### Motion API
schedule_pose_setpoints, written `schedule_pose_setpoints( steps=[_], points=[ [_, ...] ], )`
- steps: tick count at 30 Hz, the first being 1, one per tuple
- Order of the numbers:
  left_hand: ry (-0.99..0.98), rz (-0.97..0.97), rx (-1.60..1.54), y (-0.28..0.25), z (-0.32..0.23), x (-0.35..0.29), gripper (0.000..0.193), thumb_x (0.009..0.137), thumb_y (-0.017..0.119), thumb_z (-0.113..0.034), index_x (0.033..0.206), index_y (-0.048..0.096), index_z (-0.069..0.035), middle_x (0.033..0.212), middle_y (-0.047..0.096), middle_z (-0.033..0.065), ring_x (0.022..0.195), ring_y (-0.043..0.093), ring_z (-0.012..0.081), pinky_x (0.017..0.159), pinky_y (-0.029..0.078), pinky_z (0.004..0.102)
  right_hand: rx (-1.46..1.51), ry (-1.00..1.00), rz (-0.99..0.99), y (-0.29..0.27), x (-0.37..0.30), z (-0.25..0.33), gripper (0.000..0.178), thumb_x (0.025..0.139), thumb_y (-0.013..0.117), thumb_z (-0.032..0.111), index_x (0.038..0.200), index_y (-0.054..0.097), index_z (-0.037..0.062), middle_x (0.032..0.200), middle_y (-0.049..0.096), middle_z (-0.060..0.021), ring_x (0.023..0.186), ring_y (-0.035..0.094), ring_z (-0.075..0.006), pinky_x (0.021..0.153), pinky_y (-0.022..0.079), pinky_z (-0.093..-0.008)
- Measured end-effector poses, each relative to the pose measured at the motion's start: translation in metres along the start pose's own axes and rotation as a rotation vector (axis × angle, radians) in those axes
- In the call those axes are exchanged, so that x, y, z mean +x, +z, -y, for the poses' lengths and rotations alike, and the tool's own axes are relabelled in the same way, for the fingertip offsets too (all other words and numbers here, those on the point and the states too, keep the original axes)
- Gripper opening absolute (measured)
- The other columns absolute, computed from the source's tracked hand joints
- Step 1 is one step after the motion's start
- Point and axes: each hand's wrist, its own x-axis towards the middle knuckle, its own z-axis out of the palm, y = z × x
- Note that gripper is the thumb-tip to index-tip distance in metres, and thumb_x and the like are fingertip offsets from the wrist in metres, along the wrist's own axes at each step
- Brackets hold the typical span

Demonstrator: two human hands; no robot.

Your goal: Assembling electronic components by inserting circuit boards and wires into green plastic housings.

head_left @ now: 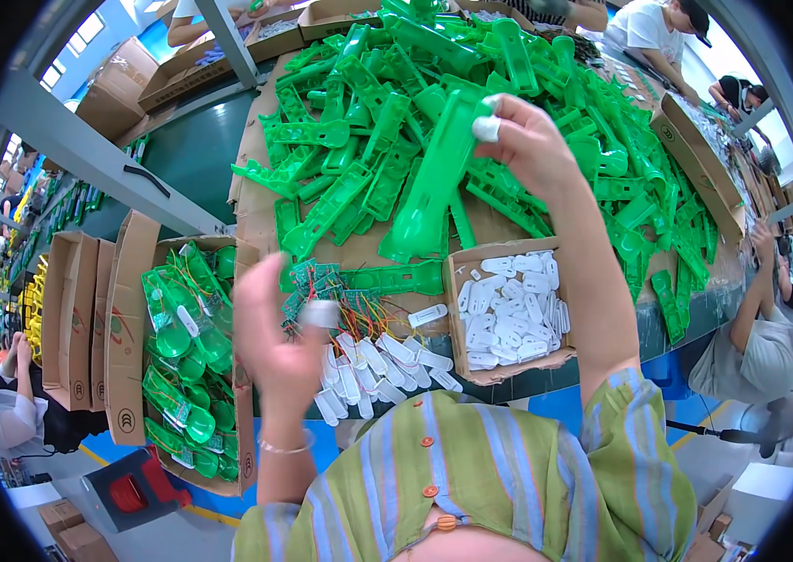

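My right hand [537, 145] pinches the upper end of a long green plastic casing half [434, 183]. It is raised over the heap, wide rounded end down toward me. White covers wrap two of its fingertips. My left hand [275, 342], slightly blurred and with a white-covered tip, is empty with fingers apart. Just beyond it lie small green circuit boards [317, 281] with red and yellow wires. Those wires run to a fan of white plastic pieces [368, 370] near the table edge. Another green casing half [396, 279] lies flat beside the boards.
A large heap of green casing halves [368, 122] covers the cardboard-lined table. A shallow box [457, 318] of small white parts stands near my right forearm. At left, a carton [247, 421] holds green casings fitted with boards and wires. Co-workers sit around; a metal post [106, 155] rises at left.
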Motion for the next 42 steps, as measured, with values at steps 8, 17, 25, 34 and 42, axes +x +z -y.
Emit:
schedule_pose_setpoints(
  steps=[8, 17, 25, 34, 42],
  points=[
    [-0.426, 0.404, -0.504, 0.059, -0.006, -0.017, 0.071, 0.068, 0.072, -0.01, 0.129, 0.036, -0.001, 0.102, 0.056, 0.009, 0.085, 0.054, 0.017, 0.075, 0.047, 0.0309, -0.674, 0.036, -0.121, 0.034, -0.091, -0.016, 0.022, 0.078, 0.064, 0.007, 0.098, 0.055, 0.0025, 0.086, 0.059, -0.0064, 0.08, 0.059, -0.0145, 0.068, 0.05, -0.027],
    [-0.59, 0.481, -0.912, 0.048, 0.006, -0.026, 0.072, 0.072, 0.051, 0.005, 0.138, 0.023, 0.003, 0.129, 0.04, 0.0103, 0.113, 0.044, 0.0174, 0.095, 0.037, 0.0292, -1.363, 0.1, 0.279, 0.009, -0.172, -0.098, 0.026, 0.064, 0.062, -0.002, 0.089, 0.059, 0.0039, 0.08, 0.053, -0.0128, 0.076, 0.057, -0.0335, 0.066, 0.048, -0.0413],
    [-0.622, 0.474, -1.173, 0.036, 0.014, -0.033, 0.077, 0.079, 0.055, 0.0, 0.142, 0.011, 0.004, 0.139, 0.03, 0.0121, 0.122, 0.038, 0.0188, 0.101, 0.031, 0.0289, -0.789, 0.259, -0.004, 0.002, -0.152, -0.048, 0.01, 0.075, 0.063, -0.002, 0.083, 0.057, -0.0002, 0.082, 0.06, -0.0059, 0.073, 0.061, -0.0139, 0.062, 0.048, -0.0285],
    [-0.598, 0.384, -1.117, 0.045, 0.007, -0.048, 0.092, 0.075, 0.074, -0.019, 0.143, 0.014, -0.005, 0.127, 0.045, 0.0088, 0.111, 0.049, 0.0175, 0.09, 0.043, 0.0305, 0.284, 0.176, 0.187, 0.093, -0.126, -0.061, 0.039, 0.08, 0.065, 0.001, 0.113, 0.045, 0.0018, 0.092, 0.061, -0.0064, 0.082, 0.061, -0.0115, 0.07, 0.051, -0.0255],
    [-0.527, 0.332, -1.128, 0.038, 0.01, -0.061, 0.085, 0.082, 0.065, -0.018, 0.143, 0.008, -0.002, 0.129, 0.043, 0.0112, 0.114, 0.047, 0.0199, 0.095, 0.04, 0.0326, 0.288, 0.307, 0.168, 0.118, -0.123, -0.061, 0.035, 0.079, 0.063, -0.003, 0.106, 0.042, 0.0028, 0.087, 0.06, -0.0073, 0.077, 0.06, -0.0102, 0.065, 0.05, -0.0231]
  ],
)
